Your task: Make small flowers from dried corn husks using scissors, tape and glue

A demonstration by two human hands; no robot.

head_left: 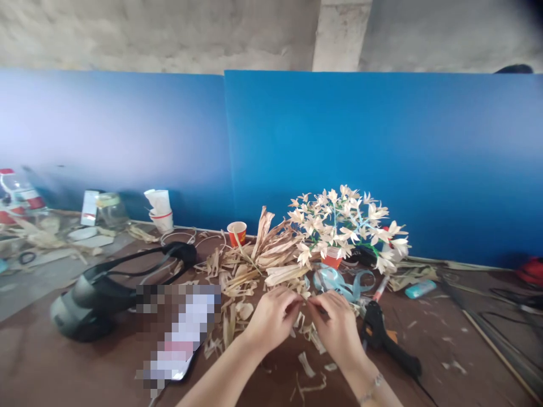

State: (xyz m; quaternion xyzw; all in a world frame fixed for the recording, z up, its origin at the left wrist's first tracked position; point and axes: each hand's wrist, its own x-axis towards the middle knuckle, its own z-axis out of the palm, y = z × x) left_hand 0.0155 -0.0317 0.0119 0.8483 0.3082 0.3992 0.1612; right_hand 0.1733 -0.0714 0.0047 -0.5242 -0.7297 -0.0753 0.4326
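Note:
My left hand (275, 317) and my right hand (336, 323) meet fingertip to fingertip above the brown table. Both are closed in a pinch, and whatever sits between the fingers is too small to make out. Dried corn husks (275, 249) are heaped just beyond my left hand, with torn scraps scattered around and below both hands. Behind my right hand a bunch of pale husk flowers (345, 223) on green stems stands in a red paper cup (332, 258). Light blue ribbon (335, 281) lies in front of that cup. A black glue gun (388, 339) rests right of my right hand.
A phone (182, 339), partly blurred out, and a black headset (91, 302) lie to the left. Another red paper cup (237, 233) stands at the back. A turquoise object (421, 289) lies right, near cables (500, 316). A blue partition (360, 141) borders the table behind.

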